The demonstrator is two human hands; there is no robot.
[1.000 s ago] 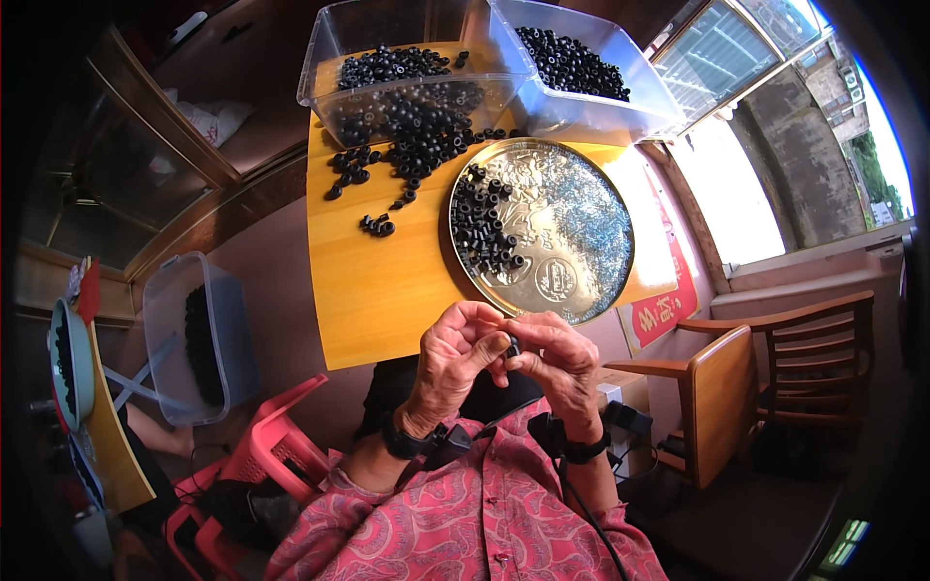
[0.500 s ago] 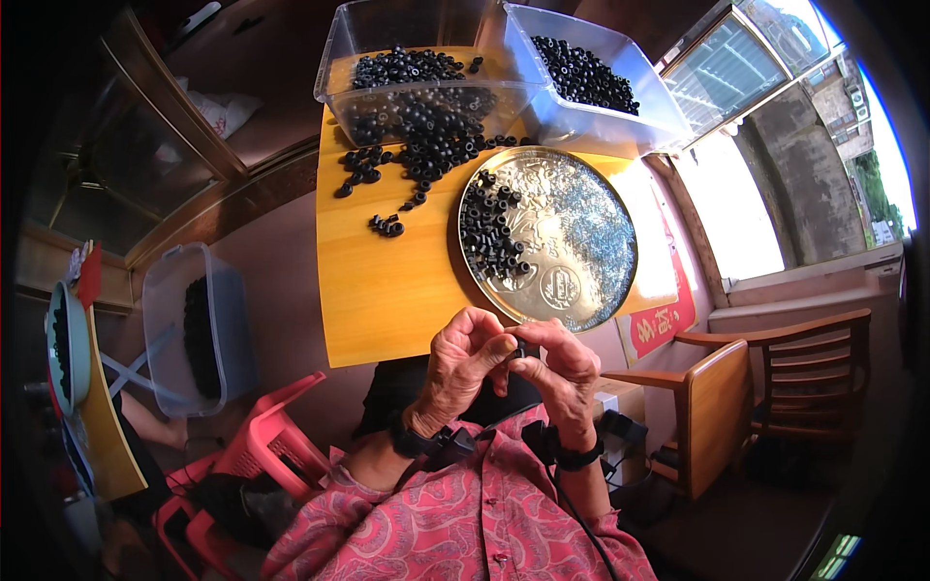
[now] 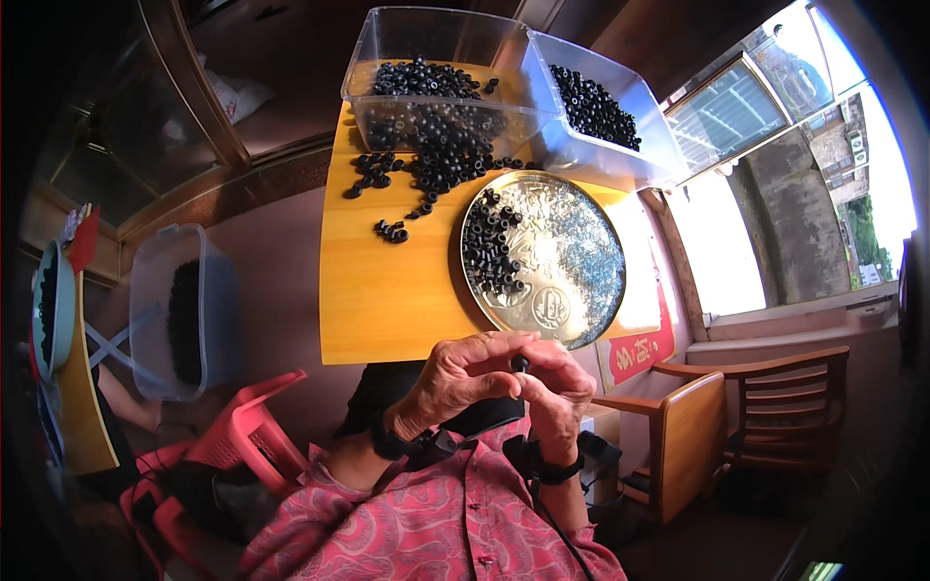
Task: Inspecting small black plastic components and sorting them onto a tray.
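Small black piece, partly hidden, held between right-hand fingers

L hand & R hand work close tog. in front of the torso, contact btwn their tips unclear. L thumb points R, set apart from an arched index; R thumb & bent R index pinch. L forearm slants inward; R forearm rises near-vert., w/ sleeves at approx. elbow level.

The small part is black, the tray gold, the table yellow, the shirt pinkish-red paisley.
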